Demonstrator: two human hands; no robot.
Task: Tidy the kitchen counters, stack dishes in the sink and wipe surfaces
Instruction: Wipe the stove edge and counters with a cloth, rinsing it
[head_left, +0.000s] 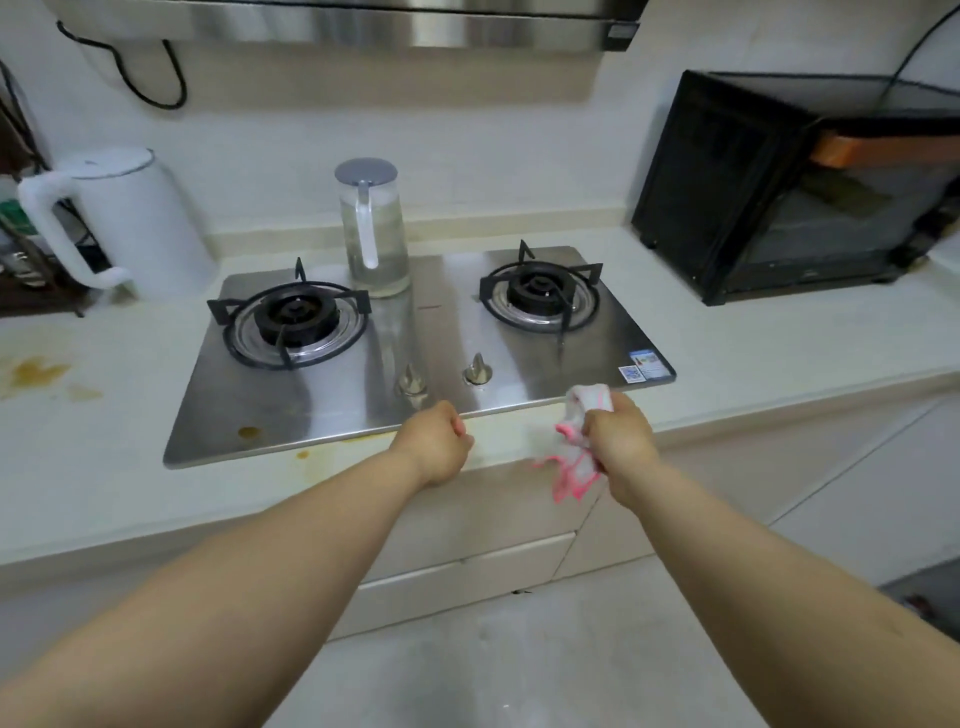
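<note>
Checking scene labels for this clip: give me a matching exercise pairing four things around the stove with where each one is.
Things:
1. glass pitcher
2. white kettle
3. black oven
4. pink-and-white cloth

Places:
A. on the counter right of the stove
B. gripped in the right hand
C. on the stove between the two burners, at the back
D. on the counter left of the stove

Pairs: 1-C, 2-D, 3-A, 4-B

We see a brushed, glossy steel hob (332, 395), matt black burner grates (291, 312) at its nine and three o'clock, a clear glass jug (375, 244) at twelve — grey lid, smooth white plastic kettle (130, 223), pale stained stone-like counter (104, 467), soft pink-edged cloth (576, 452) — crumpled, glossy black oven (779, 197).
</note>
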